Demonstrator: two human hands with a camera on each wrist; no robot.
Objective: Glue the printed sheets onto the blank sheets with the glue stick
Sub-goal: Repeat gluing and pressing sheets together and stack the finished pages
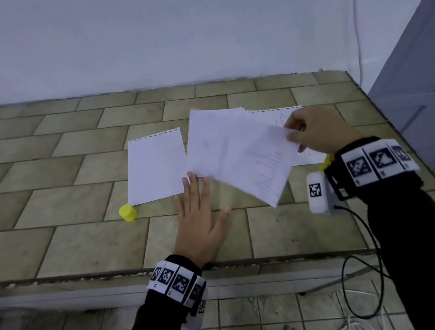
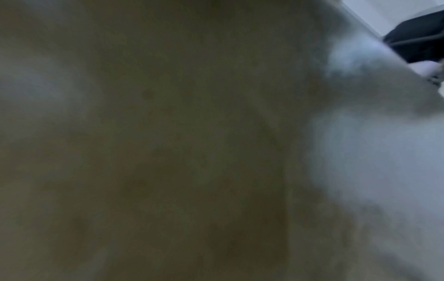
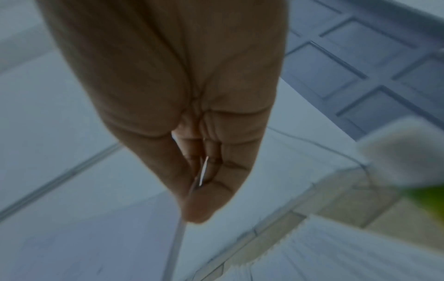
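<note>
Printed sheet (image 1: pixel 254 160) hangs tilted above the tiled bench (image 1: pixel 50 184), pinched at its corner by the right hand (image 1: pixel 315 132); left hand (image 1: pixel 199 221) lies flat, fingers spread, near the front edge.

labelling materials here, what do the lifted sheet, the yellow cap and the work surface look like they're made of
Lifted sheet: thin matte white paper; it bends where the right hand pinches it, and faint print shows on it.
Yellow cap: probably moulded plastic, smooth, evenly coloured, with a dull sheen.
Work surface: looks like glazed ceramic tile, olive-beige, with dark grout lines in a brick pattern.
</note>
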